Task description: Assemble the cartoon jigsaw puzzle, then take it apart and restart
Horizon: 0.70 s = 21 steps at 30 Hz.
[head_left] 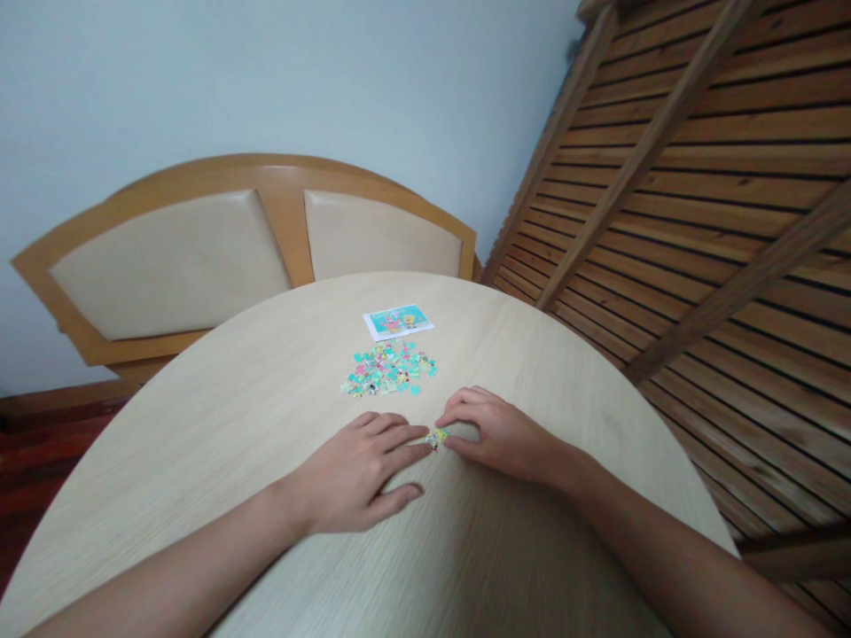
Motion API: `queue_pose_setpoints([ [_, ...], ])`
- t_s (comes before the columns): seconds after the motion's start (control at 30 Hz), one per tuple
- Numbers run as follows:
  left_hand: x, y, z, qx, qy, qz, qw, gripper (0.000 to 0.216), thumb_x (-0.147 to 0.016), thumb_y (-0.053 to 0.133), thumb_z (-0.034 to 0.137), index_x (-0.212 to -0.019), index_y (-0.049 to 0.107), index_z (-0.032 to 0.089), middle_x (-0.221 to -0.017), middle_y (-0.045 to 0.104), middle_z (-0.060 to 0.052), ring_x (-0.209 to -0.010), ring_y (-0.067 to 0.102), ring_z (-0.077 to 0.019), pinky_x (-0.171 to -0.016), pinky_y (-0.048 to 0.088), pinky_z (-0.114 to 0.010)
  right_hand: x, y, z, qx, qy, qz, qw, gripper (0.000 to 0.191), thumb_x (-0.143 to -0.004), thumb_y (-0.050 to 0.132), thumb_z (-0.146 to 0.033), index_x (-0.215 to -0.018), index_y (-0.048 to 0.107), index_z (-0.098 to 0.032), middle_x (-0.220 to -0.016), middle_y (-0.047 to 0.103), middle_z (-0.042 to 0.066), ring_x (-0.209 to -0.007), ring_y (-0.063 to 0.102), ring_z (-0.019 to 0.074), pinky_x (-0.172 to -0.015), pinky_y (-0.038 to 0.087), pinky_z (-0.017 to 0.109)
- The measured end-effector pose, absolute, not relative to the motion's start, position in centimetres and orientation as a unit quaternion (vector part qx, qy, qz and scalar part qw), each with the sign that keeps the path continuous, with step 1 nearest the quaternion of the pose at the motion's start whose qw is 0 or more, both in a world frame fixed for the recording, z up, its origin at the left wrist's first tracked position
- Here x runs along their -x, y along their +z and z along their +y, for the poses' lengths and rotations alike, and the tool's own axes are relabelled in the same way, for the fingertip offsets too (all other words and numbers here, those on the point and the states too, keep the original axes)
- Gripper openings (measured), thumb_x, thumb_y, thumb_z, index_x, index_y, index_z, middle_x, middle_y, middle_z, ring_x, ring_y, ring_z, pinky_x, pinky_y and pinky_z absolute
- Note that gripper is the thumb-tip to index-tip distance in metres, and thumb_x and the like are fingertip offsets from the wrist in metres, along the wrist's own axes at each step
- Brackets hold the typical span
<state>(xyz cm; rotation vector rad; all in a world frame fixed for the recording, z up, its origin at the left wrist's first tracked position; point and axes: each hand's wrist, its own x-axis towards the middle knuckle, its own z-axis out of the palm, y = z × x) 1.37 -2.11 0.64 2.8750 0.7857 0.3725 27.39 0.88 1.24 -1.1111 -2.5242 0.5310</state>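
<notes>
A small cluster of jigsaw puzzle pieces (435, 439), yellow, white and red, lies on the table between my hands. My left hand (359, 470) rests flat on the left with its fingers stretched out, index and middle fingertips at the cluster's left edge. From the right, my right hand (502, 431) curls its thumb and index finger round a yellow-green puzzle piece at the cluster's right side. Whether the pieces are joined is too small to tell. Just beyond lies a loose heap of puzzle pieces (392, 368), mostly turquoise with some pink, yellow and white.
Behind the heap lies a picture card (401, 321) with cartoon figures on turquoise. All this is on a round, pale wooden table (219, 399). A padded wooden bench back (276, 177) stands against the wall, and a slatted wooden panel (665, 221) rises at the right.
</notes>
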Motion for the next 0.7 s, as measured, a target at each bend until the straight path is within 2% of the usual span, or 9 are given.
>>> queue_pose_setpoints([
  [0.27, -1.40, 0.74, -2.06, -0.958, 0.103, 0.262, 0.061, 0.048, -0.101, 0.051, 0.045, -0.144, 0.053, 0.024, -0.148, 0.056, -0.008, -0.130, 0.052, -0.0325, -0.107, 0.043, -0.050, -26.69, 0.49, 0.92, 0.389, 0.203, -0.878, 0.190, 0.012, -0.086, 0.068, -0.019, -0.097, 0.070, -0.021, -0.106, 0.068, 0.005, -0.106, 0.061, 0.0234, -0.098, 0.046, 0.039],
  [0.7, -1.21, 0.37, -1.97, -0.958, 0.107, 0.257, 0.064, 0.051, -0.100, 0.053, 0.045, -0.146, 0.050, 0.023, -0.151, 0.053, -0.007, -0.134, 0.050, -0.0330, -0.109, 0.043, -0.052, -26.90, 0.42, 1.00, 0.375, 0.172, -0.892, 0.182, 0.007, -0.086, 0.072, -0.022, -0.093, 0.074, -0.020, -0.099, 0.070, 0.005, -0.099, 0.063, 0.0222, -0.092, 0.046, 0.038],
])
